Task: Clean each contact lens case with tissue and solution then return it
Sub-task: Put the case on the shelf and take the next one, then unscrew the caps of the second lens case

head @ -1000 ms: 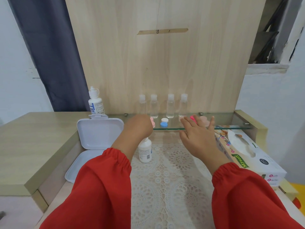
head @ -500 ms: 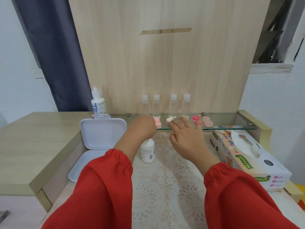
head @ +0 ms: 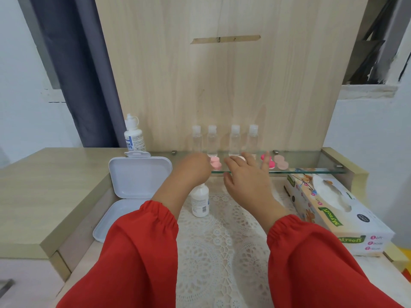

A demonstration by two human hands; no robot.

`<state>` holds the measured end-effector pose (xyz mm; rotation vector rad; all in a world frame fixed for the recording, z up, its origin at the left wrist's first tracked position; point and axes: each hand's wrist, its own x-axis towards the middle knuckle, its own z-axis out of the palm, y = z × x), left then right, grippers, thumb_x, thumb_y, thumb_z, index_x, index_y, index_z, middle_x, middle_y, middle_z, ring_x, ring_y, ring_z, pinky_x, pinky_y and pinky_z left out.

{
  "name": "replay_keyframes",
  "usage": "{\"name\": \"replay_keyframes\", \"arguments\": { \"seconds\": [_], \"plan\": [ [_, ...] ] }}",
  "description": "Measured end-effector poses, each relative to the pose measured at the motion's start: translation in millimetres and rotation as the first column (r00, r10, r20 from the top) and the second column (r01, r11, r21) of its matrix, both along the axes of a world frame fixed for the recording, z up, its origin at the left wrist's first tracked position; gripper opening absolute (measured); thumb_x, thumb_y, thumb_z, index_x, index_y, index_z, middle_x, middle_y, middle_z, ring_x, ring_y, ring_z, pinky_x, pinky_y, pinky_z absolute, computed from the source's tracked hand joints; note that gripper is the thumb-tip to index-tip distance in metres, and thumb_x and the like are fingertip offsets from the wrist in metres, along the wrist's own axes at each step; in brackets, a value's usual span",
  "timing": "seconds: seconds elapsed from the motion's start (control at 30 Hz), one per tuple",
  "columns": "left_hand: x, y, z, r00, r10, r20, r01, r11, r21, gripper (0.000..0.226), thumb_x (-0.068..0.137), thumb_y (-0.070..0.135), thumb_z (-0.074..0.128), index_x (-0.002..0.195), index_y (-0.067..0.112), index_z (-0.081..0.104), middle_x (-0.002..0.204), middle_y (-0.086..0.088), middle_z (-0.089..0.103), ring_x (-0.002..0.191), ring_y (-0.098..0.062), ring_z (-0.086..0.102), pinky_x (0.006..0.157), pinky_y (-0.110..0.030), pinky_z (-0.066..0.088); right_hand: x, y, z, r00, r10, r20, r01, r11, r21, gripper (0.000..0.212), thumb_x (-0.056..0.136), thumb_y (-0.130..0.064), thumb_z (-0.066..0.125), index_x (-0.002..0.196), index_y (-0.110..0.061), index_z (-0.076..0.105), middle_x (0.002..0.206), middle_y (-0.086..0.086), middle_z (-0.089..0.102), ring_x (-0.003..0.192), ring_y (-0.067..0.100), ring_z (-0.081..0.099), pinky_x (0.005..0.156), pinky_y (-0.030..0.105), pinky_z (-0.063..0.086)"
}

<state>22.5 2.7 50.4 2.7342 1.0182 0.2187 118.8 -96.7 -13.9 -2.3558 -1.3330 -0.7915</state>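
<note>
R hand (head: pixel 245 177), fingers spread, has slid left along glass shelf (head: pixel 311 168) from pink case (head: pixel 266 162) onto white/blue case (head: pixel 239 157) mid-shelf, so probably picking that next; L hand (head: pixel 195 166) curled, grip can't tell.

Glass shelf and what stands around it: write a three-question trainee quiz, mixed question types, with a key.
1. True or false: four clear plastic bottles with white caps stand in a row at the back of the glass shelf.
2. Which box lies right of the white lace mat? A) open white plastic hinged case B) printed cardboard tissue box C) a metal tin
3. Fill in: the small white solution bottle on the mat stands nearest the ___ hand.

Key: 1 true; 2 B; 3 left. The left hand reaches the shelf beside the pale pink lens case; the right hand hovers open, the bright pink lens case just beyond it.
</note>
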Motion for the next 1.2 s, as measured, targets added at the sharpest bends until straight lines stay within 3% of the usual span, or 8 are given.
{"name": "replay_keyframes", "arguments": {
  "seconds": [0.1,0.27,0.5,0.7,0.8,0.9,1.03,1.2],
  "plan": [
    [-6.1,4.7,-1.1,0.987,0.047,0.152,-0.038,0.998,-0.059,0.039,0.096,0.006,0.038,0.131,0.008,0.055,0.131,-0.015,0.057,0.116,-0.030,0.054,0.094,-0.034,0.044,-7.3,16.6,4.8,0.998,-0.056,-0.028,0.057,0.996,0.067,0.027,0.090,-0.036,0.054,0.103,-0.018,0.071,0.105,0.000,0.065,0.113,0.027,0.052,0.109,0.067,0.008],
    [-10.1,5.1,-9.2,0.991,-0.001,0.137,0.008,0.999,-0.052,0.038,0.095,0.006,0.039,0.125,0.008,0.061,0.132,-0.014,0.057,0.118,-0.029,0.053,0.095,-0.035,0.044,-12.7,29.8,16.4,0.980,-0.160,-0.117,0.159,0.987,-0.025,0.044,0.091,-0.049,0.046,0.110,-0.015,0.067,0.117,0.007,0.054,0.121,0.029,0.039,0.111,0.064,0.002],
    [-7.4,4.6,-10.2,0.990,0.007,0.144,-0.003,1.000,-0.031,0.026,0.096,0.012,0.036,0.086,0.005,0.058,0.105,-0.019,0.062,0.097,-0.033,0.056,0.067,-0.030,0.034,-11.8,32.7,21.7,0.973,-0.185,-0.139,0.177,0.982,-0.067,0.041,0.091,-0.045,0.048,0.109,-0.012,0.066,0.120,0.008,0.050,0.122,0.030,0.036,0.112,0.063,0.005],
    [-6.7,2.6,-9.2,0.991,0.029,0.133,-0.022,0.998,-0.056,0.025,0.095,0.009,0.037,0.094,0.000,0.060,0.111,-0.018,0.062,0.101,-0.032,0.057,0.068,-0.030,0.036,-11.6,28.7,21.7,0.973,-0.169,-0.154,0.163,0.985,-0.049,0.042,0.088,-0.047,0.050,0.103,-0.011,0.067,0.118,0.006,0.050,0.120,0.028,0.037,0.112,0.062,0.004],
    [-15.6,0.2,-9.5,0.960,0.004,0.279,0.009,0.999,-0.047,0.034,0.096,0.012,0.037,0.118,0.005,0.062,0.124,-0.012,0.060,0.109,-0.028,0.055,0.086,-0.034,0.045,-11.7,16.3,18.7,0.978,-0.125,-0.168,0.136,0.989,0.055,0.040,0.084,-0.047,0.054,0.103,-0.015,0.069,0.118,0.003,0.052,0.120,0.026,0.039,0.113,0.058,0.003],
    [-33.5,-7.9,-18.3,0.836,-0.054,0.547,0.073,0.997,-0.014,0.035,0.094,0.009,0.042,0.122,0.012,0.063,0.126,-0.003,0.059,0.115,-0.019,0.052,0.096,-0.033,0.042,-10.9,-8.6,6.1,0.982,-0.020,-0.190,0.061,0.976,0.209,0.034,0.077,-0.049,0.059,0.093,-0.021,0.071,0.111,-0.002,0.056,0.117,0.022,0.042,0.113,0.055,0.011],
    [-58.1,-30.7,-54.6,0.631,-0.130,0.765,0.195,0.981,0.006,0.028,0.092,0.003,0.051,0.107,0.016,0.071,0.100,0.016,0.063,0.090,0.004,0.053,0.081,-0.010,0.039,-7.8,-51.1,-23.4,0.959,0.179,-0.221,-0.097,0.935,0.340,0.031,0.070,-0.052,0.059,0.080,-0.026,0.071,0.098,-0.010,0.056,0.104,0.008,0.038,0.105,0.037,0.019],
    [-52.9,-49.7,-112.9,0.709,-0.175,0.683,0.320,0.943,-0.091,0.026,0.093,0.014,0.059,0.115,0.024,0.067,0.110,0.020,0.061,0.098,0.005,0.052,0.087,-0.012,0.040,-3.7,-84.3,-50.0,0.860,0.270,-0.433,-0.216,0.961,0.170,0.013,0.075,-0.041,0.070,0.086,-0.035,0.067,0.100,-0.025,0.048,0.110,0.002,0.034,0.108,0.033,0.020]
  ]
}}
